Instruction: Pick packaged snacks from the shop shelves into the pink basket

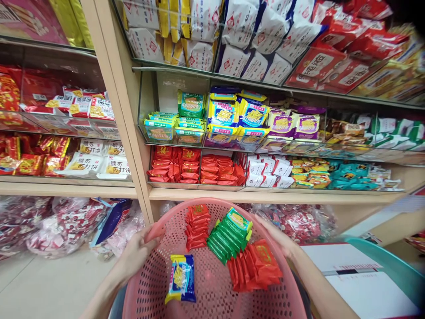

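Note:
A pink perforated plastic basket (212,305) is held in front of me, tilted so its inside faces me. My left hand (141,248) is closed on its left rim, thumb on the inside. At the upper right rim, my right hand (274,235) is wrapped round the edge, its fingers mostly hidden. Inside lie a stack of small red packets (197,226), a row of green biscuit packets (229,237), another group of red packets (255,266), and one blue-and-yellow biscuit packet (181,278) by itself.
Ahead, wooden shelves (179,193) carry clear bins of packaged snacks, including yellow-and-blue biscuit packets (252,113) and red packets (189,166). Bulging plastic bags (73,221) lie on the floor. To the right stand a white carton (368,288) and a teal tub (392,257).

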### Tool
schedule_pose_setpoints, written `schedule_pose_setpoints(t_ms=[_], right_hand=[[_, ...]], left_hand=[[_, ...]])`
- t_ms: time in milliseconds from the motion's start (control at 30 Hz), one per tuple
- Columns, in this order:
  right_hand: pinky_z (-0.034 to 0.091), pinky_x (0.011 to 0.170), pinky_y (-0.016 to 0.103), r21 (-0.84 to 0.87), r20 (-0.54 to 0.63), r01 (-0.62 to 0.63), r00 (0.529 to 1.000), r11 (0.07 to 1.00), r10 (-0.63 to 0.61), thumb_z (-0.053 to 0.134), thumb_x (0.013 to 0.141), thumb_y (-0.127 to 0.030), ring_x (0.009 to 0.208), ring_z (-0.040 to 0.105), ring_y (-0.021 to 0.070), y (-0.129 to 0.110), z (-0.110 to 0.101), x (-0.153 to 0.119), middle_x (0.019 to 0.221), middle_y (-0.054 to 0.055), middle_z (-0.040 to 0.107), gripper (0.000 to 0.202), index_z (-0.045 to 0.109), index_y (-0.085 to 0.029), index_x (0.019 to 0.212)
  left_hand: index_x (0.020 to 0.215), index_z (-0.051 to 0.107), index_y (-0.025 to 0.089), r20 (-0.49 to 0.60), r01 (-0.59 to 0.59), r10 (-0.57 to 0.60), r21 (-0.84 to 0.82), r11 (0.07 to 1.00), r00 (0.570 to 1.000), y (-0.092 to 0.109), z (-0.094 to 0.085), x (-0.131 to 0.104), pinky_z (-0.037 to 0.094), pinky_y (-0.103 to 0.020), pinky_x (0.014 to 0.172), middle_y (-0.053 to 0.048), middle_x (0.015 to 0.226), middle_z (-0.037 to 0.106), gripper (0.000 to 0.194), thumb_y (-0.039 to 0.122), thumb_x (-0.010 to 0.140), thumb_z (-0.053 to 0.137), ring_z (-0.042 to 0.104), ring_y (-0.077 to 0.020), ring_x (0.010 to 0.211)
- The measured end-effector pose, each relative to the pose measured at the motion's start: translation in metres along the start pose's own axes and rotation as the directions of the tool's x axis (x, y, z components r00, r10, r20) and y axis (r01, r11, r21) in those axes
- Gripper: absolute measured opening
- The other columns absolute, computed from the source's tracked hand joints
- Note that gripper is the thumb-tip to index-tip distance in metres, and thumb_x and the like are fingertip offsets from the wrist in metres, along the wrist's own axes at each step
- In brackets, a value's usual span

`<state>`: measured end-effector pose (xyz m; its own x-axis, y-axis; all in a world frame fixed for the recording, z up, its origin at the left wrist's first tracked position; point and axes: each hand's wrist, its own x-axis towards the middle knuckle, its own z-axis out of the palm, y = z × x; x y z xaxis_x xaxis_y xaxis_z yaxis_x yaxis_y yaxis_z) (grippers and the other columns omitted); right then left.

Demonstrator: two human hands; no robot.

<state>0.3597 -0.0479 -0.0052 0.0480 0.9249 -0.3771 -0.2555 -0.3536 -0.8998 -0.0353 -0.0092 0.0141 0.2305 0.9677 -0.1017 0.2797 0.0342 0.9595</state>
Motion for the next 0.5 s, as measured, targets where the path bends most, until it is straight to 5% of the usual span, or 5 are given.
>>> schedule_pose_setpoints(t_ms=[100,267,500], right_hand=[[0.047,0.092,0.042,0.14,0.148,-0.158,0.979,0.977,0.137,0.055,0.079,-0.055,0.1,0.065,0.0265,0.008,0.011,-0.012,0.105,0.012,0.071,0.052,0.062,-0.015,0.112],[0.045,0.095,0.04,0.291,0.183,-0.192,0.973,0.937,0.142,0.057,0.08,-0.046,0.103,0.064,0.0257,0.02,0.012,-0.025,0.109,0.009,0.07,0.044,0.064,-0.016,0.111],[0.044,0.097,0.042,0.125,-0.188,0.042,0.982,0.991,-0.018,0.07,0.066,-0.041,0.106,0.062,0.029,0.044,-0.003,-0.039,0.107,0.009,0.071,0.044,0.069,-0.016,0.102]], left_hand=[[0.115,0.059,0.013,0.011,0.007,-0.007,0.014,1.0,1.0,0.002,-0.001,0.001,0.048,-0.034,0.087,-0.008,0.106,0.071,0.05,0.038,0.071,0.062,0.063,-0.0257,0.098],[0.111,0.063,0.015,0.045,-0.036,0.033,0.068,0.997,0.998,0.004,-0.006,0.009,0.046,-0.033,0.091,-0.006,0.108,0.071,0.044,0.034,0.071,0.062,0.062,-0.0262,0.103],[0.114,0.062,0.015,0.178,-0.026,0.018,0.043,0.999,0.984,-0.006,-0.008,0.035,0.047,-0.034,0.092,-0.007,0.109,0.07,0.05,0.036,0.069,0.063,0.063,-0.0257,0.102]])
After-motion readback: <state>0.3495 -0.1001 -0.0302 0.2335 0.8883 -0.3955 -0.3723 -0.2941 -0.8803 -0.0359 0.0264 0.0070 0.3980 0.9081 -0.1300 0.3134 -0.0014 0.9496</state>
